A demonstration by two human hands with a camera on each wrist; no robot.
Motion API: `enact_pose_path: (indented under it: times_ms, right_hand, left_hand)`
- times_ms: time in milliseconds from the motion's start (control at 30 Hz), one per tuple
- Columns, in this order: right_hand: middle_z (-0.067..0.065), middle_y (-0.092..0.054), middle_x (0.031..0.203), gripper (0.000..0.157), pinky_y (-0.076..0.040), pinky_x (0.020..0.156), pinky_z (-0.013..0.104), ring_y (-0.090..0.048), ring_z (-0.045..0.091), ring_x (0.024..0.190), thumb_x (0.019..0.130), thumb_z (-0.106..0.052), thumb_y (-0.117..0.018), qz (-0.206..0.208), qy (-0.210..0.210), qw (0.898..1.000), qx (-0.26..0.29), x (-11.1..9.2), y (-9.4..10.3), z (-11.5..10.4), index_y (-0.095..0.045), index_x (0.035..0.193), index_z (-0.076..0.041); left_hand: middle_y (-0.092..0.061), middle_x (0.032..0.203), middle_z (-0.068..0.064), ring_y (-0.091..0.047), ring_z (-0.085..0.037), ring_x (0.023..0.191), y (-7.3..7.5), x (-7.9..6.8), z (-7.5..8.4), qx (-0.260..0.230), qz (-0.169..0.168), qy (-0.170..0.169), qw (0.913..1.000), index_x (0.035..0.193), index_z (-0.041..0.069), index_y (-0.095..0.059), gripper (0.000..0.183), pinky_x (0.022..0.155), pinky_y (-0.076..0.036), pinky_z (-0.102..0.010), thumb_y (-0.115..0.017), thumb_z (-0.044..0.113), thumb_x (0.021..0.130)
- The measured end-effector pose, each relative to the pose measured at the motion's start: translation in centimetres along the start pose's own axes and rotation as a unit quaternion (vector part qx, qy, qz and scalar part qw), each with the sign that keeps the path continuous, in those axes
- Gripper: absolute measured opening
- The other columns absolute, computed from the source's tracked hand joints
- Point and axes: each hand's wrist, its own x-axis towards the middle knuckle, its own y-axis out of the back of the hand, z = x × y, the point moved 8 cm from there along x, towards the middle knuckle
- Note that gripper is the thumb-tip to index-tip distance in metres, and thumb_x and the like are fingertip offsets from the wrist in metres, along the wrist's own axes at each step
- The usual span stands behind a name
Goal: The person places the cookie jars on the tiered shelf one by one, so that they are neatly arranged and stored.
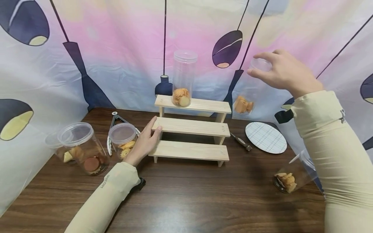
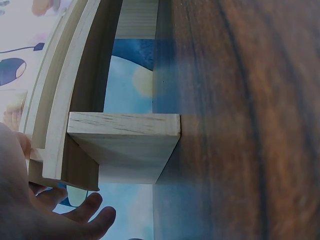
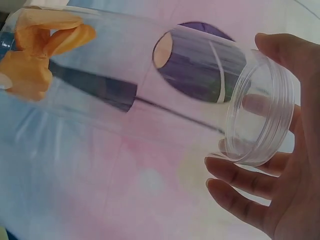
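Right hand (image 1: 281,69), mine, one: raised, thumb and fingers curled round the clear lid (image 1: 261,64) of the held jar

Held jar (image 1: 252,86), tall, cylindrical, one: orange snack pieces (image 1: 243,105) at its base; in the air, in the head view just right of the top shelf (image 1: 214,106)

Left hand (image 1: 145,140), mine, one: gripping the left end of the middle shelf (image 1: 198,127)

Three-tier riser (image 1: 189,150), pale wood, one: standing on the wood-grain table (image 1: 180,197)

Cookie jar (image 1: 185,76), clear, one: upright on the top shelf, left of its middle

Handling note, my judgement: the weight hangs from the lid, so I should pinch firmly, keep the base level, move slowly, clear the shelf corner, and steady the riser without tugging it
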Motion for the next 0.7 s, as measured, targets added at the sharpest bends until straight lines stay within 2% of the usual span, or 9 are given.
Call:
enact_pose_path:
  times_ms: [233, 433, 700]
  right_hand:
    - [0.028, -0.026, 0.156, 0.077, -0.031, 0.099, 0.072, -0.039, 0.053, 0.129, 0.093, -0.068, -0.046, 0.002, 0.004, 1.0, 0.016, 1.5, -0.1, -1.9, -0.031, 0.158, -0.028]
    - [0.024, -0.031, 0.155, 0.076, -0.034, 0.101, 0.066, -0.043, 0.048, 0.127, 0.091, -0.07, -0.048, 0.025, 0.009, 0.999, 0.029, 2.6, -0.5, -3.6, -0.038, 0.155, -0.03]
    - [0.019, -0.034, 0.153, 0.079, -0.034, 0.104, 0.063, -0.04, 0.04, 0.132, 0.087, -0.073, -0.054, 0.04, 0.011, 0.995, 0.089, 4.1, -1.6, -4.6, -0.043, 0.152, -0.031]
  left_hand:
    - [-0.02, 0.165, -0.005, -0.02, -0.029, 0.151, -0.2, -0.1, 0.2, 0.003, 0.001, 0.002, 1.0, 0.161, 0.028, -0.017, 0.066, 0.12, -0.02, -0.052, -0.036, 0.055, 0.104]
    - [-0.02, 0.165, -0.006, -0.02, -0.029, 0.151, -0.2, -0.1, 0.3, 0.005, 0.003, 0.003, 1.0, 0.161, 0.027, -0.017, 0.066, 0.12, -0.02, -0.052, -0.036, 0.054, 0.105]
    - [-0.019, 0.166, -0.004, -0.02, -0.03, 0.151, -0.5, 0.1, 0.3, 0.004, -0.006, 0.007, 0.9999, 0.161, 0.03, -0.015, 0.067, 0.12, -0.021, -0.054, -0.035, 0.057, 0.104]
